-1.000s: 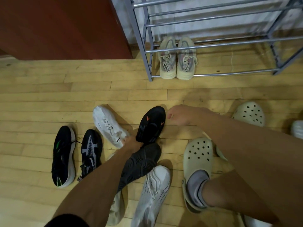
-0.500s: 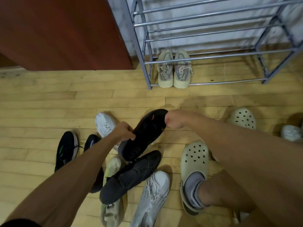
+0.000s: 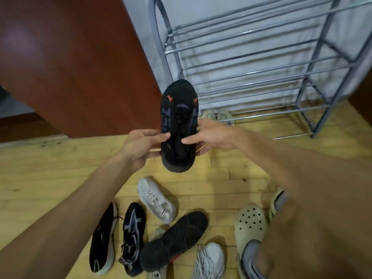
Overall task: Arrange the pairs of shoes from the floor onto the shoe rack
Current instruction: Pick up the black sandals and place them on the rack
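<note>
1. Between the two hands, a black shoe is held up off the floor, sole toward the camera, toe pointing up at the shoe rack.
2. At its left edge, the left hand is curled partly closed, thumb on the sole, fingers behind.
3. At its right edge, the right hand pinches it the same way, loosely.
4. Below the hands, its likely mate, a dark shoe, lies on the floor among white and black sneakers.
5. Beyond the right hand, a beige pair sits on the lowest bars.
6. Risk: the grip is light and the bars are widely gapped, so the shoe may slip or tip through.
</note>
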The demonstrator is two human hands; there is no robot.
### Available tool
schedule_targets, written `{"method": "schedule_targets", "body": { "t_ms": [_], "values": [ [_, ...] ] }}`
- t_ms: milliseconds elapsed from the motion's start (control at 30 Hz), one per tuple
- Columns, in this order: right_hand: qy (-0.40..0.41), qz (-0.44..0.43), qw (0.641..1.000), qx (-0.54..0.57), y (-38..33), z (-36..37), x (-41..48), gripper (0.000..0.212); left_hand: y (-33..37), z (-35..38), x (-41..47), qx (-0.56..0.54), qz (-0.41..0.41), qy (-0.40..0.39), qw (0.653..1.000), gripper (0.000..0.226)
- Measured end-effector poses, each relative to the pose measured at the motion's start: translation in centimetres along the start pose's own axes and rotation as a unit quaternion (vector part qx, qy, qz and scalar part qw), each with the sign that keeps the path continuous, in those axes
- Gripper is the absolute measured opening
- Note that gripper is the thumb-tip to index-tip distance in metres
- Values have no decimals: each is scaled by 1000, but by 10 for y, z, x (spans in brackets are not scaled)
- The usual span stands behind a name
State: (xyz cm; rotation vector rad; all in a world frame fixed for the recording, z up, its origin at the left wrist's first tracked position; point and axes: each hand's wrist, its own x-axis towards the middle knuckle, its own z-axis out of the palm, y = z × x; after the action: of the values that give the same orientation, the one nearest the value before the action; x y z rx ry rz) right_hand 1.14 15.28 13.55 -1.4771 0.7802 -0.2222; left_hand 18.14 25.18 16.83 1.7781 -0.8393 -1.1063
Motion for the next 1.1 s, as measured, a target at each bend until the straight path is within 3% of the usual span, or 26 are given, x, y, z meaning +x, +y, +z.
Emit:
{"method": "schedule_targets", "body": {
  "t_ms": [100,333,400,533,700,867,1100],
  "values": [
    [91,-45,995,17,-24,-24,-38,39,38,26,-18,-16,61,-17,998,19],
    [249,-100,963,11,-59,-78,-141,58,102,104,-65,42,152,-114,981,44],
    [273,-110,956,0,-64,-93,-166,60,116,129,-75,70,190,-110,973,50],
    [294,-130,947,-1,-60,-125,-215,60,134,179,-83,92,201,-97,970,30],
    [318,-123,933,115,-16,-183,-271,55,142,250,-80,60,170,-142,973,34],
    [428,-24,895,123,63,-234,-328,58,138,325,-73,93,155,-192,965,41],
    [456,130,871,126,205,-257,-380,75,115,423,-80,184,90,-283,937,50]
  ]
}}
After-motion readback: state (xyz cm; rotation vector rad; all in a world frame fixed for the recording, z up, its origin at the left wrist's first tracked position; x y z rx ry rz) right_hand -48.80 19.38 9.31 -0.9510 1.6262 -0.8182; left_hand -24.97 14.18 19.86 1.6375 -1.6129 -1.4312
